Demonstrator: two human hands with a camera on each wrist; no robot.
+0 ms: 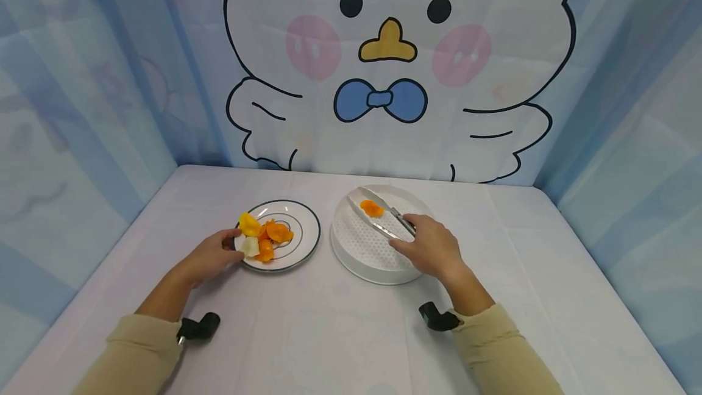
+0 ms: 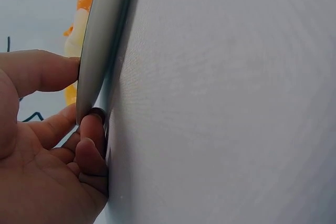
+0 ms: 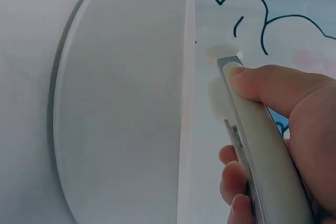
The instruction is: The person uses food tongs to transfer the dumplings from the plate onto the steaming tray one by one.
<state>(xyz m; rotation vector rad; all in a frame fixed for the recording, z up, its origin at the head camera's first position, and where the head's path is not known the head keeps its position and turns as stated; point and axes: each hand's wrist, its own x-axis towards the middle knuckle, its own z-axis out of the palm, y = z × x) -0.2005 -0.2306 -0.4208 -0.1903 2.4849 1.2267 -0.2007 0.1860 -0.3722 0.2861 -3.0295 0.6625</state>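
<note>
My left hand (image 1: 211,256) grips the near-left rim of a white plate (image 1: 300,241) with dark rim lines. In the left wrist view the thumb lies on the upper side of the plate (image 2: 100,40) and fingers are at its underside. On the plate sit several soft-looking pieces: orange ones (image 1: 280,233), a yellow one (image 1: 250,224) and a pale one (image 1: 250,247). My right hand (image 1: 436,249) holds metal tongs (image 1: 382,232) over a round white dish with a dotted surface (image 1: 356,252). Another orange piece (image 1: 372,208) lies between the tong arms, near their tips.
Plate and dish stand side by side on a white-covered table (image 1: 329,334). Behind it hangs a curtain (image 1: 384,145) printed with a cartoon figure, and blue curtains (image 1: 71,139) close off the sides. A dark wrist mount (image 1: 200,327) sticks out from each sleeve.
</note>
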